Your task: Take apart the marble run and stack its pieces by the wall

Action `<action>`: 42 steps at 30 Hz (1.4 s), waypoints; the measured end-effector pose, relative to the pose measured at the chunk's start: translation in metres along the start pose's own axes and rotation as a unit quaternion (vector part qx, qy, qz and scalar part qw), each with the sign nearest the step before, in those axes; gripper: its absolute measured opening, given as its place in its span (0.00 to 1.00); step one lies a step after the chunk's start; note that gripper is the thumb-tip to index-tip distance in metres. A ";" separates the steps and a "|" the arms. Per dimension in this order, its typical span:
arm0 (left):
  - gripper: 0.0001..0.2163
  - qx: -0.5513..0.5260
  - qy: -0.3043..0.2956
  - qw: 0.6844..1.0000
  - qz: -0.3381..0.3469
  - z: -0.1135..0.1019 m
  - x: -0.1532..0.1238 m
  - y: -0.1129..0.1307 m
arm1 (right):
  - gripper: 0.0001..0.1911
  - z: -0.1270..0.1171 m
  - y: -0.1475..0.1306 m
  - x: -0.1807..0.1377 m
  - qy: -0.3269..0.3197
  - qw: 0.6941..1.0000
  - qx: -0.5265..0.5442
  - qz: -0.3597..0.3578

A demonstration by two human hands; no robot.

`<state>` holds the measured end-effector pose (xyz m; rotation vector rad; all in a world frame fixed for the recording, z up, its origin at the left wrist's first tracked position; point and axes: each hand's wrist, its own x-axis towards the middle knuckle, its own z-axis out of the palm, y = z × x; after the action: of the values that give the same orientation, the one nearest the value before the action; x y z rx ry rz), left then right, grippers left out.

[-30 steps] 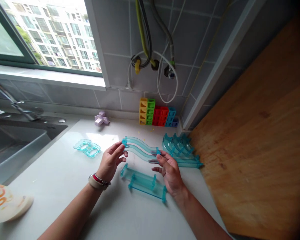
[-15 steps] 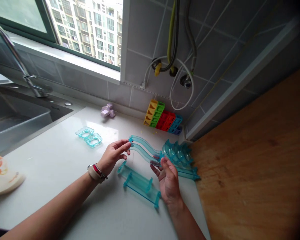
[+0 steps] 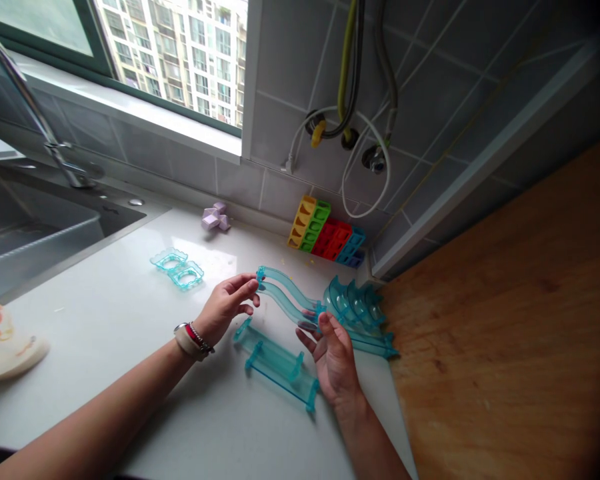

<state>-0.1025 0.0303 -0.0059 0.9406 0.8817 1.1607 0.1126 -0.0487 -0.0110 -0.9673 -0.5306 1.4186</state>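
Observation:
Between my two hands hangs a wavy, see-through teal plastic track piece (image 3: pixel 286 291), made of two curved strips with connectors at the ends. The fingers of my left hand (image 3: pixel 229 301) pinch its left end. My right hand (image 3: pixel 334 357) grips the right end between thumb and fingers. Below it, a flat teal plastic piece with raised ends (image 3: pixel 275 367) lies on the white counter (image 3: pixel 190 413). Just beyond my right hand sit several curved teal pieces (image 3: pixel 353 307) and a long teal strip (image 3: pixel 373 343).
Two teal square frames (image 3: pixel 177 268) and a lilac faceted object (image 3: pixel 215 217) lie on the counter's left part. Colourful moulded blocks (image 3: pixel 325 230) lean along the tiled wall. A sink (image 3: pixel 40 227), a pale cup (image 3: pixel 7 343) and a wooden panel (image 3: pixel 500 320) border the space.
The hands and the wavy track piece have shifted very slightly left and up in view. Both hands keep their hold.

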 end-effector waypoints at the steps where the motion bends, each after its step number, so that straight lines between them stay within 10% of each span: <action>1: 0.19 -0.002 0.001 1.000 0.002 0.000 0.000 0.000 | 0.17 0.000 0.000 0.000 0.002 1.000 -0.004 -0.002; 8: 0.23 0.059 0.054 0.997 0.017 0.001 0.003 -0.003 | 0.24 -0.005 0.004 0.003 0.023 0.986 -0.145 -0.072; 18: 0.25 0.141 0.043 0.986 0.079 -0.011 0.014 -0.020 | 0.31 -0.005 0.001 0.003 0.028 0.853 -0.454 -0.255; 26: 0.18 0.119 0.028 0.991 0.061 -0.021 0.023 -0.029 | 0.32 0.000 -0.012 0.003 -0.030 0.802 -0.528 -0.279; 31: 0.31 0.123 0.061 0.987 0.082 -0.023 0.023 -0.028 | 0.14 0.018 -0.043 0.004 -0.111 0.731 -0.610 -0.286; 42: 0.37 0.168 0.083 0.973 0.136 -0.026 0.022 -0.036 | 0.15 -0.004 -0.053 0.038 0.010 0.653 -0.697 -0.295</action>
<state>-0.1107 0.0509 -0.0506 1.2846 1.1331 1.3637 0.1511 -0.0070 0.0216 -1.7200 -1.8598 0.1448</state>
